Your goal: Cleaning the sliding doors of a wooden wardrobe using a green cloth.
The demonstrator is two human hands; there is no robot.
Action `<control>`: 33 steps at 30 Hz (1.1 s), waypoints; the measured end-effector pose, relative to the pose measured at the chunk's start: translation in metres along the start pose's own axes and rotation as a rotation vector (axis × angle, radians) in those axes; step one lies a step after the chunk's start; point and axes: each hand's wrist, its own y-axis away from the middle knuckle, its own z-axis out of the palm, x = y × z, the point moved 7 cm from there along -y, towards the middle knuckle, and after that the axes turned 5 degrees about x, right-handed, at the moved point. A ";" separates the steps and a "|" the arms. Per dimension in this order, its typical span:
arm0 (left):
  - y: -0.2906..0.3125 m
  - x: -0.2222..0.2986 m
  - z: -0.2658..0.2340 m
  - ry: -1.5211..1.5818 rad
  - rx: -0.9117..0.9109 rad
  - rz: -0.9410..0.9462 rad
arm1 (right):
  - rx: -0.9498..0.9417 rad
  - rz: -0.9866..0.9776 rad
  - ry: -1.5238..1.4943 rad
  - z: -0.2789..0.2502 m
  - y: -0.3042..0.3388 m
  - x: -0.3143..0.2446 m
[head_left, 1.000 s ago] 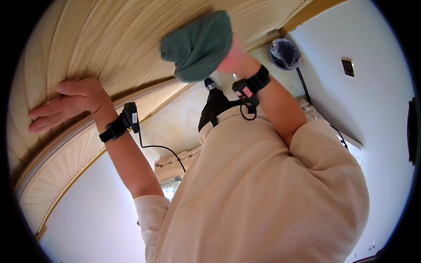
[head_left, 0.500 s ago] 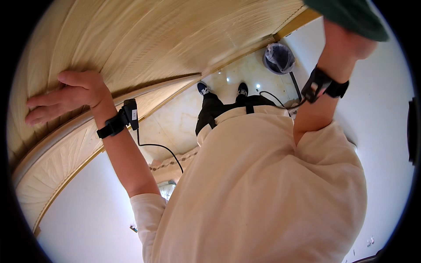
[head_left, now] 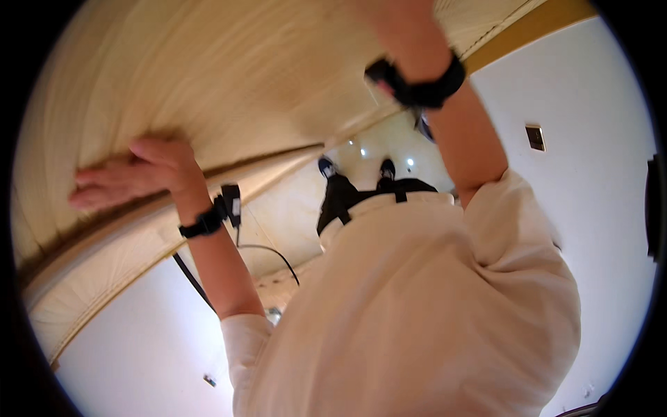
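My left hand (head_left: 135, 174) is open, its fingers stretched out to the left beside a large light wooden panel (head_left: 229, 90). Blur hides whether its palm presses on the wood. Below that hand runs the panel's curved wooden edge (head_left: 118, 226). At the top of the picture my right hand (head_left: 406, 31) is raised in front of the same panel, smeared by motion. The frame's upper rim cuts off its fingers, so what it holds does not show. Each wrist wears a black strap with a small device, the left one (head_left: 229, 206) trailing a cable.
Pale shiny floor tiles (head_left: 278, 215) lie around my dark shoes (head_left: 388, 169). A white wall (head_left: 590, 208) with a small dark switch plate (head_left: 535, 137) stands to the right. Another white wall (head_left: 153, 333) is at the lower left. My right forearm mostly hides a bin.
My right hand has swung left across to the wooden panel; the dark green cloth in it has left the view. My left hand has shifted slightly right and down.
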 end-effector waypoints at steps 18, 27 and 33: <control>-0.009 0.001 0.001 -0.003 0.024 -0.057 | -1.061 0.092 -0.378 -0.129 0.289 -0.129; -0.007 -0.002 -0.004 -0.029 0.035 -0.102 | -1.063 0.136 -0.429 -0.116 0.287 -0.081; -0.010 -0.001 -0.010 -0.022 0.055 -0.090 | -0.248 1.028 -0.404 -0.054 0.148 0.083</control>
